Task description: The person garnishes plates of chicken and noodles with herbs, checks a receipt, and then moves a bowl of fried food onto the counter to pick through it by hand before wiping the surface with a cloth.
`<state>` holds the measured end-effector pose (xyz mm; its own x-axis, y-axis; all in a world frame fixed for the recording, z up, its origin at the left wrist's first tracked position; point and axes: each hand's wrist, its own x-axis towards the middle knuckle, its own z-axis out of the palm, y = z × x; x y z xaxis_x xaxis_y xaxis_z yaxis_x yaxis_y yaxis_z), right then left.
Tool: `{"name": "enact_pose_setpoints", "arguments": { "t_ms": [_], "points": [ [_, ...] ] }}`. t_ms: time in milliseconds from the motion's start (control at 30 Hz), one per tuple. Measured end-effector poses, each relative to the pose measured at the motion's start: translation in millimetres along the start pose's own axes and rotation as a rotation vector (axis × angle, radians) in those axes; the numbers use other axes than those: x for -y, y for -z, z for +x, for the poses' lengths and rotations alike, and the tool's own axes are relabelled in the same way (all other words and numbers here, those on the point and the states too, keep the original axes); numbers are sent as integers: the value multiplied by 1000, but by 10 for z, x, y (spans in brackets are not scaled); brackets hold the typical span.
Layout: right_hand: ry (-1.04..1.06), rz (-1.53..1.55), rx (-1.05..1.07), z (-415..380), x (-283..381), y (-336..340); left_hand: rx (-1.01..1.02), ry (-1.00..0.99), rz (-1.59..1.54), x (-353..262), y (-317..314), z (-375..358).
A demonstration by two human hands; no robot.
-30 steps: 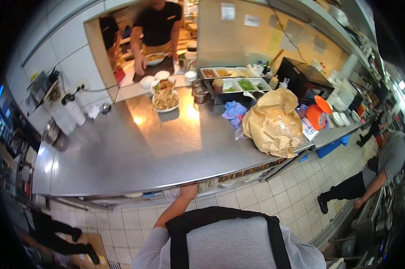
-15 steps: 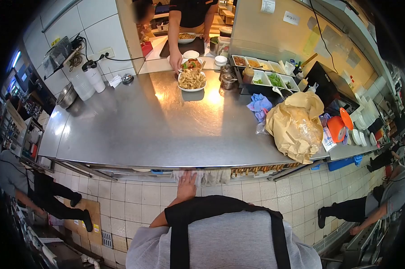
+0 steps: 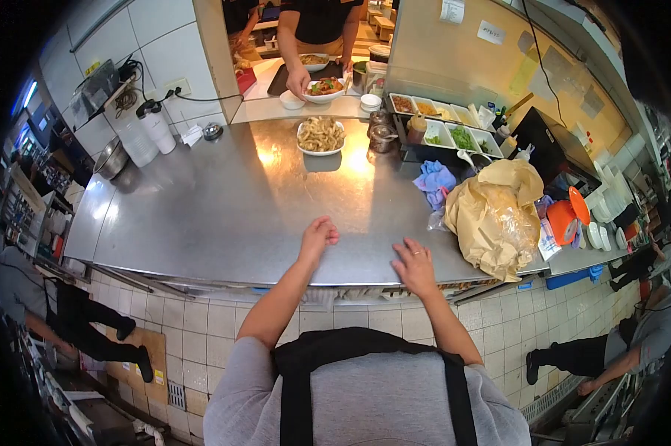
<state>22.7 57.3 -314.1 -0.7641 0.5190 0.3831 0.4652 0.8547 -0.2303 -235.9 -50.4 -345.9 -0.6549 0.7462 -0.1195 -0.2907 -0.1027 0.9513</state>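
Note:
My left hand is over the front part of the steel counter, fingers loosely bent and apart, with nothing seen in it. To its right, my right hand is at the counter's front edge, fingers spread, holding nothing. Farther back on the counter sits a white bowl of pale brown food, out of reach of both hands. Beyond it, a co-worker's hand grips a white dish of red and green food at the serving window.
Crumpled brown paper with clear plastic covers the counter's right side, beside a blue cloth. Behind stand trays of toppings and small metal pots. A metal bowl is at far left. Other people stand at both sides.
My left hand has risen from the white towel under the counter edge to above the counter. My right hand has come into view. The co-worker's dish has moved back from the bowl.

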Motion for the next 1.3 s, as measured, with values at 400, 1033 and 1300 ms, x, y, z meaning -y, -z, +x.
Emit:
{"name": "enact_pose_setpoints", "arguments": {
  "t_ms": [400, 1033, 1300],
  "points": [
    [-70, -34, 61, 69, -29, -23, -161, 231, -431, -206, -18, 2335],
    [-92, -22, 66, 26, -106, -58, 88, -525, 764, 165, -470, 1710],
    [-106, 9, 86, -23, -111, -53, 60, -359, 572, 169, -375, 1240]
  ]
}}
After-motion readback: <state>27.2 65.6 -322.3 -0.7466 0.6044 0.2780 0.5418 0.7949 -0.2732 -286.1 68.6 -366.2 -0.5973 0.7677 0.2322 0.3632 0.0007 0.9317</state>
